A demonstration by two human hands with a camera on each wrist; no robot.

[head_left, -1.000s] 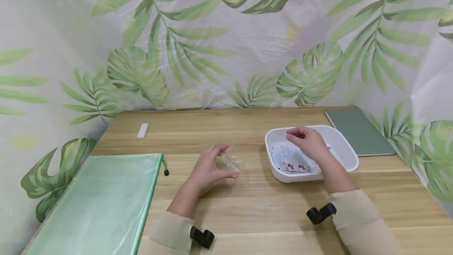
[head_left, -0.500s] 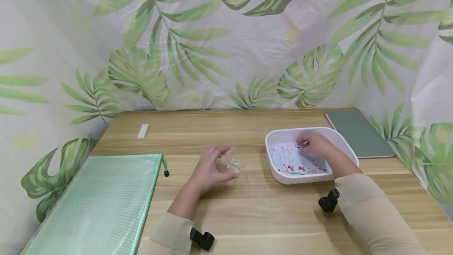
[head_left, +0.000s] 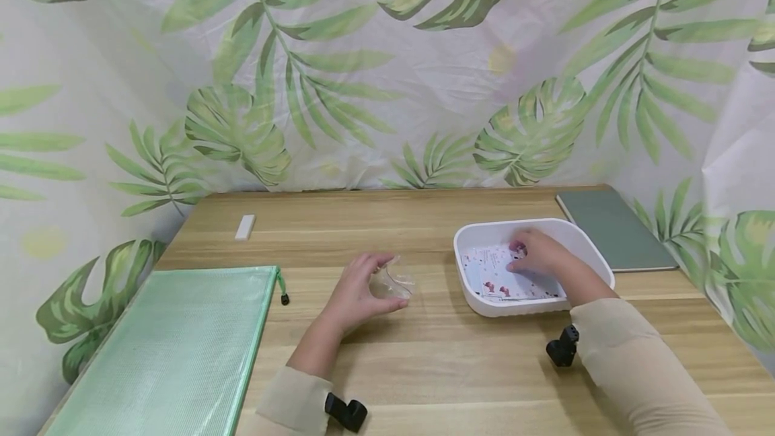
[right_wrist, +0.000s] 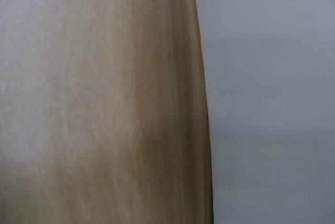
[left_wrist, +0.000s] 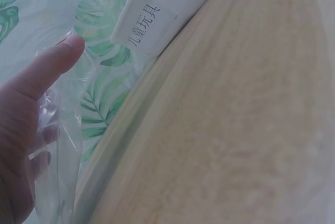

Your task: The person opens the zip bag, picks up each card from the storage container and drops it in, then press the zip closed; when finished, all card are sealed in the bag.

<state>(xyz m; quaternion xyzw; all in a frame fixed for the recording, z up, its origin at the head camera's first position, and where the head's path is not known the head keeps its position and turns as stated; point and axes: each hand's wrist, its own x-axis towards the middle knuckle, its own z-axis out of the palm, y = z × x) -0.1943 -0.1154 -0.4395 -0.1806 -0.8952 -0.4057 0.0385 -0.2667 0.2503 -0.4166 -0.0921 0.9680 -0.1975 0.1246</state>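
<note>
My left hand (head_left: 357, 291) holds a clear plastic bag (head_left: 392, 280) over the middle of the wooden table, thumb and fingers curved around it. In the left wrist view, the thumb stands apart from the other fingers, and the crinkled bag (left_wrist: 65, 145) hangs among them. My right hand (head_left: 541, 254) reaches down into a white plastic basket (head_left: 472, 300) on the right. Its fingertips are right at the printed paper cards (head_left: 493, 268), which bear small red pictures and text. I cannot tell whether it pinches one. The right wrist view misses the hand.
A mint-green mesh zip pouch (head_left: 163, 342) lies at the left, its zipper pull (head_left: 283, 291) toward the middle. Farther back is a small white block (head_left: 245, 227). A green notebook (head_left: 617, 231) lies behind the basket at the right. Leaf-patterned cloth (head_left: 363, 86) hangs behind the table.
My right hand has gone down and rightward from over the basket into it; its thumb and fingertips are now farther apart. The cards have shifted slightly left. The left hand stays nearly still with the bag.
</note>
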